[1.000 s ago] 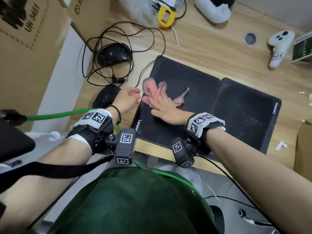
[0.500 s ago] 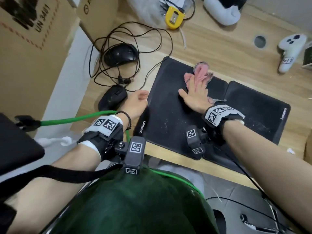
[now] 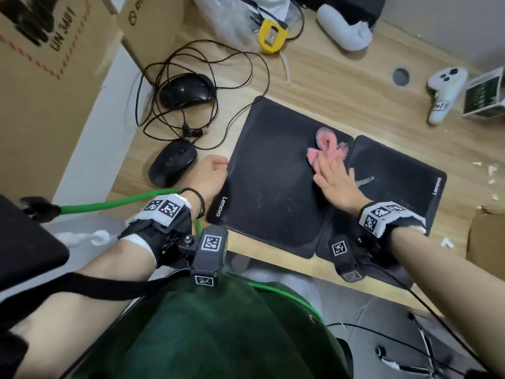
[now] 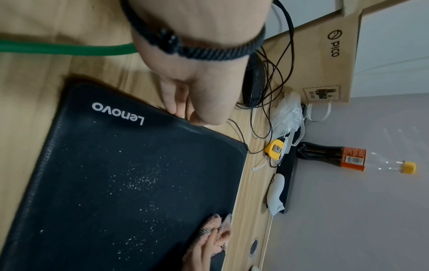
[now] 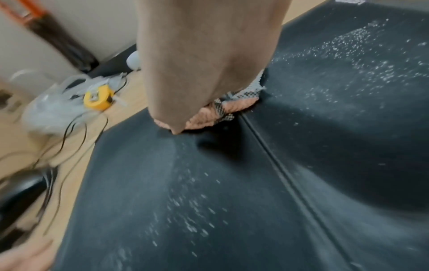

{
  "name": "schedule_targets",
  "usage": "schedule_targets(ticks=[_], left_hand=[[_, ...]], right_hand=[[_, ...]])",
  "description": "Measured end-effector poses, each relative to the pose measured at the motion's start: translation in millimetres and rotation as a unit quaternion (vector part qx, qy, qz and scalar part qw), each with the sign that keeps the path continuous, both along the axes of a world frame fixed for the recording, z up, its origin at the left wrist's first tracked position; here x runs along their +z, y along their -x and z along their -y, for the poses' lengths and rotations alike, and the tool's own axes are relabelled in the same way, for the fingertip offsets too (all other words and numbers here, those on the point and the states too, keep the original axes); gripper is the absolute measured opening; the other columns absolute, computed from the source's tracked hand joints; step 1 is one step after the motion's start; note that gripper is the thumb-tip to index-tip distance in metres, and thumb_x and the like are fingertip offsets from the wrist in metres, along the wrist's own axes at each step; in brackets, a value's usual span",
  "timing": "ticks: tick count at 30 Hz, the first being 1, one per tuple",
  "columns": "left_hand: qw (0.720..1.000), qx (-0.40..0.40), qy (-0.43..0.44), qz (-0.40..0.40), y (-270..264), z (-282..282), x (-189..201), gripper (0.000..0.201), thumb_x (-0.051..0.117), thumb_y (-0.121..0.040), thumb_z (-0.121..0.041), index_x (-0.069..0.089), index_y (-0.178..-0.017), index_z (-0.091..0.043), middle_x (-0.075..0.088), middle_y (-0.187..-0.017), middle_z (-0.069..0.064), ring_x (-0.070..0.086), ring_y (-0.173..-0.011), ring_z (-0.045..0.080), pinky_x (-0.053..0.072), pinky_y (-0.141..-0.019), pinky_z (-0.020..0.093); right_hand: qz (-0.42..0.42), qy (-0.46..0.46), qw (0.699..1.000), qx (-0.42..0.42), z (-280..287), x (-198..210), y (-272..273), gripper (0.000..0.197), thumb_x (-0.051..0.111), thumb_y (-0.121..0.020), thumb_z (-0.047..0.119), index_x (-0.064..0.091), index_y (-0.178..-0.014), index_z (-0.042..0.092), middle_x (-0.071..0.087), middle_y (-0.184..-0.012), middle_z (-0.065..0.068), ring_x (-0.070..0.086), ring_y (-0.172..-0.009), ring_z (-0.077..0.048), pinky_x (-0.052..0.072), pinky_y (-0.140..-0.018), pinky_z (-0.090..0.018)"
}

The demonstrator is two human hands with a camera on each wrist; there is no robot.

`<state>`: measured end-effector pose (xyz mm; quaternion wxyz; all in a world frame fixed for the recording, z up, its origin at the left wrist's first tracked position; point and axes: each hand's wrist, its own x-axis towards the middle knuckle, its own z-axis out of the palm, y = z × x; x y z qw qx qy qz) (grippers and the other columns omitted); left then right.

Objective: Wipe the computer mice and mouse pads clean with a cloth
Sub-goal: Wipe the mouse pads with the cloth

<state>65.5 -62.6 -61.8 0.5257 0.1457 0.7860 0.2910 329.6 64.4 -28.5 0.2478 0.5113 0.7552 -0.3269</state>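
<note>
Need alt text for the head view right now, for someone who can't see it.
A right hand presses a pink cloth flat on the left of two black Lenovo mouse pads, while the left hand holds that pad's edge; two black mice lie left.

A: so how's the desk (image 3: 314,86) laid out?

B: two mouse pads side by side, edges touching. left pad (image 3: 273,181), right pad (image 3: 396,173). cloth (image 3: 326,147) sits at the far end, right over the seam.

A: and the mice?

B: both left of the pads. near mouse (image 3: 172,162) just beside the left pad, far mouse (image 3: 185,90) behind it in a cable tangle (image 3: 202,77). tape measure (image 3: 271,36) further back.
</note>
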Motion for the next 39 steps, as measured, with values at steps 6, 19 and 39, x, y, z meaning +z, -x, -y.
schedule_targets(ticks=[6, 19, 39], left_hand=[[1.0, -0.005, -0.015, 0.015, -3, 5, 19, 0.03, 0.055, -0.081, 0.0, 0.06, -0.091, -0.027, 0.065, -0.094, -0.009, 0.063, -0.102, 0.02, 0.048, -0.099, 0.041], [0.999, 0.027, -0.031, -0.015, -15, -2, 21, 0.038, 0.045, -0.088, 0.006, 0.061, -0.12, -0.007, 0.064, -0.107, 0.008, 0.056, -0.088, 0.015, 0.048, -0.085, 0.026], [0.975, 0.151, 0.042, -0.156, -47, 62, 19, 0.035, 0.062, -0.079, -0.009, 0.063, -0.113, -0.017, 0.059, -0.105, 0.001, 0.059, -0.104, 0.02, 0.046, -0.097, 0.033]], right_hand=[[-0.037, -0.058, 0.996, -0.05, -5, -18, 82, 0.07, 0.03, -0.1, 0.044, -0.003, -0.153, 0.013, -0.007, -0.159, -0.022, -0.015, -0.146, -0.035, -0.004, -0.117, -0.048], [-0.007, 0.025, 0.992, 0.126, 18, 2, -7, 0.06, 0.025, -0.103, 0.037, -0.005, -0.153, 0.025, -0.015, -0.161, 0.0, -0.021, -0.146, -0.016, -0.009, -0.117, -0.055], [-0.062, 0.07, 0.902, 0.421, 54, -9, 45, 0.054, 0.021, -0.105, 0.036, 0.001, -0.154, 0.025, -0.009, -0.162, -0.004, -0.017, -0.147, -0.019, -0.01, -0.117, -0.053]])
